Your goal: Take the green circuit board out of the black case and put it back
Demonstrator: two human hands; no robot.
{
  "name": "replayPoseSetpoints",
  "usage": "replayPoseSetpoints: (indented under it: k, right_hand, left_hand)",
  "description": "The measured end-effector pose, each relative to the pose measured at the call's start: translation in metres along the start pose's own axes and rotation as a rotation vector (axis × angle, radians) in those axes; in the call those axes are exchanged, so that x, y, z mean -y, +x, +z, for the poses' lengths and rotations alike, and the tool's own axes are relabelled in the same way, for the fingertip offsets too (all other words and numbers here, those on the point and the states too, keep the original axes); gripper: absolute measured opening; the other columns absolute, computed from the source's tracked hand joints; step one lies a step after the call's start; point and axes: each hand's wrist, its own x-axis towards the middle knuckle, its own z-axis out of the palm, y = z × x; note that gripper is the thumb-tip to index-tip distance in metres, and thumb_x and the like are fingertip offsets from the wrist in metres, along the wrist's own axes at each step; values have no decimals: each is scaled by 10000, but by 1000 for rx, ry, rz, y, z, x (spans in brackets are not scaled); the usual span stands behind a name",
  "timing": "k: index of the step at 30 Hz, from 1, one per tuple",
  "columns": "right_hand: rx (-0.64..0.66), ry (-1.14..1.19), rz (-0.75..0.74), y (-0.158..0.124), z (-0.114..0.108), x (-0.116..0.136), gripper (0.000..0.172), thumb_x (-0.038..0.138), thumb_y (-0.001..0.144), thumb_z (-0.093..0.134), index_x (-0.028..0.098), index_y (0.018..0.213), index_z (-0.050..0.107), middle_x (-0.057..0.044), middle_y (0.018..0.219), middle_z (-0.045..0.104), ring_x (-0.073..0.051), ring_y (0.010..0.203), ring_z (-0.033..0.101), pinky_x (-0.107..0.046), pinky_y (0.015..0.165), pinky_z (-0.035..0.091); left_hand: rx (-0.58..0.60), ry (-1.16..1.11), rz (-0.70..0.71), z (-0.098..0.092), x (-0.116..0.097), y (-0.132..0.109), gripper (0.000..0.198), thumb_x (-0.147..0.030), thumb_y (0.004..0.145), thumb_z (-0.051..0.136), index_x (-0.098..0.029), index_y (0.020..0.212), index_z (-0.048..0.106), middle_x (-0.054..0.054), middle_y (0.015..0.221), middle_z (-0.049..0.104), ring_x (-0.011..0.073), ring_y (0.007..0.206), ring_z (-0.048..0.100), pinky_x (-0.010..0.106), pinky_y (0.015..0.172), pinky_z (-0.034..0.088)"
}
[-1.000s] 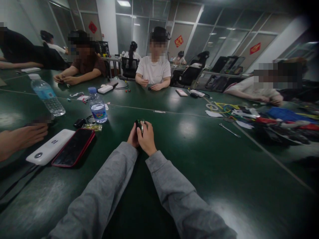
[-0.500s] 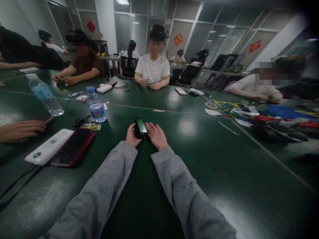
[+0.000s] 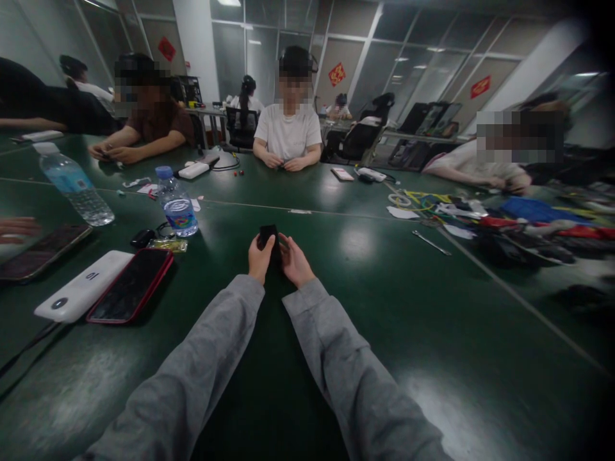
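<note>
A small dark box-like device (image 3: 269,234) is held above the green table (image 3: 384,307), its bright face no longer in view. My left hand (image 3: 261,257) grips it from the left, with the thumb over its near side. Close against its right side is my right hand (image 3: 295,260), fingers apart and slightly curled; whether the fingertips touch the device cannot be made out.
On the left lie a red-edged phone (image 3: 132,286), a white power bank (image 3: 85,285), another phone (image 3: 45,251) and two bottles (image 3: 179,206) (image 3: 77,186). A wrench (image 3: 431,242) and tangled cables (image 3: 432,203) are at right. People sit across the table.
The device has been turned, so its lit green face is hidden. My right hand has turned more edge-on. At the left, another person's hand has drawn back from a phone.
</note>
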Motion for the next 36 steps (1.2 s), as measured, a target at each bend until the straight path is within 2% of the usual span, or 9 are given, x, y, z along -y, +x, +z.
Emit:
replayPoseSetpoints:
  k: [3,5,9,13,17,22,27,32,36]
  right_hand:
    - [10,-66,-52,0,4,-3,238,354,947,506,269,1141,614,36,845,725,-137,763,680,-272,718,564]
    - [16,-84,-96,0,5,-4,251,319,929,540,262,1162,614,32,892,739,-140,805,688,-280,778,564]
    - [-61,-8,-93,2,4,-5,219,248,910,571,234,1117,642,28,857,749,-132,776,693,-262,790,571]
    - [-146,76,-14,0,0,-2,166,259,922,550,194,1013,673,14,731,727,-148,718,694,-271,746,592]
    - [-94,86,12,-5,0,1,220,303,937,511,183,1022,674,-13,751,733,-189,802,713,-334,784,605]
    - [-24,90,5,-6,0,2,257,342,953,481,188,1042,666,-27,806,740,-209,933,705,-385,877,588]
    - [-47,115,-88,2,-3,-2,194,299,947,504,229,1054,650,3,834,738,-171,847,706,-336,824,593]
    - [-88,101,-139,11,-8,-8,179,318,951,505,272,1076,625,55,813,732,-109,705,687,-247,712,586]
    - [-79,80,-159,13,-8,-9,199,318,945,511,296,1123,599,68,866,734,-95,716,692,-231,717,579]
  left_hand:
    - [-63,30,-6,-3,-2,-1,665,-310,613,874,-230,1205,583,95,1183,643,254,1185,571,370,1035,409]
    - [-45,13,2,-4,-7,-1,660,-248,578,890,-250,1175,607,78,1160,649,247,1187,564,352,1046,390]
    - [68,-59,6,0,-21,-8,487,-118,600,844,-220,1045,674,84,1151,653,254,1261,511,323,1077,348]
    - [193,-65,46,9,-35,-20,617,6,505,830,-208,1060,670,107,1297,585,288,1385,378,344,1147,266]
    - [252,18,90,13,-43,-29,659,-4,485,841,-213,1081,651,115,1367,527,312,1425,301,380,1178,216]
    - [277,131,96,12,-49,-31,655,-28,505,838,-221,1103,653,118,1324,540,333,1375,357,434,1200,144]
    - [288,53,81,9,-56,-22,638,48,503,790,-221,1069,670,100,1222,597,295,1319,432,411,1174,236]
    - [291,-35,-62,2,-64,-6,687,74,491,778,-190,1113,652,105,1084,646,271,1113,586,442,1049,410]
    - [226,-108,-120,-7,-74,7,670,44,549,760,-209,1156,636,90,1076,653,213,990,634,361,917,506]
